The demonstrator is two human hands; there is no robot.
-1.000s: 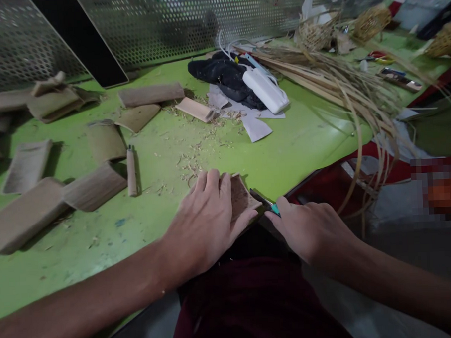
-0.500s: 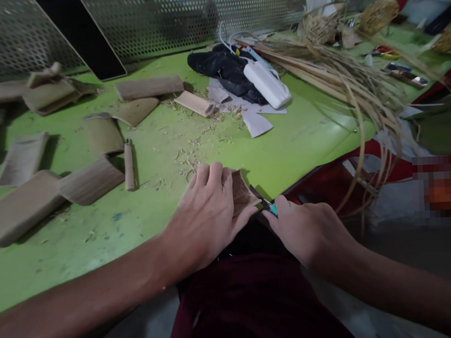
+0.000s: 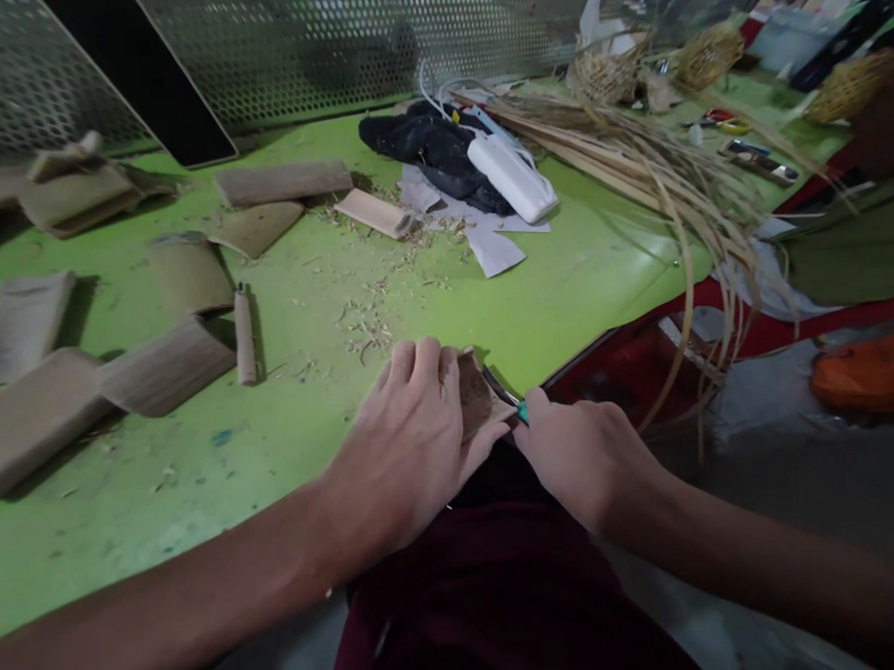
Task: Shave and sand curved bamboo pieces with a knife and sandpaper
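My left hand (image 3: 410, 425) presses a curved bamboo piece (image 3: 480, 393) down at the front edge of the green table, fingers over its left side and thumb along the near edge. My right hand (image 3: 578, 453) is closed round the green handle of a knife (image 3: 496, 384). Its dark, narrow blade lies against the right end of the bamboo piece, close to my left thumb. Most of the handle is hidden inside my right fist.
Several split bamboo pieces (image 3: 171, 367) and a wooden-handled carving tool (image 3: 245, 336) lie to the left. Shavings (image 3: 368, 324) are scattered ahead. Farther back are a dark cloth (image 3: 428, 153), a white power strip (image 3: 512, 177) and long bamboo strips (image 3: 594, 141) hanging over the right edge.
The view has shifted slightly, so the table's things appear farther left. The knife blade now lies closer along the bamboo's right end; both hands keep their grips.
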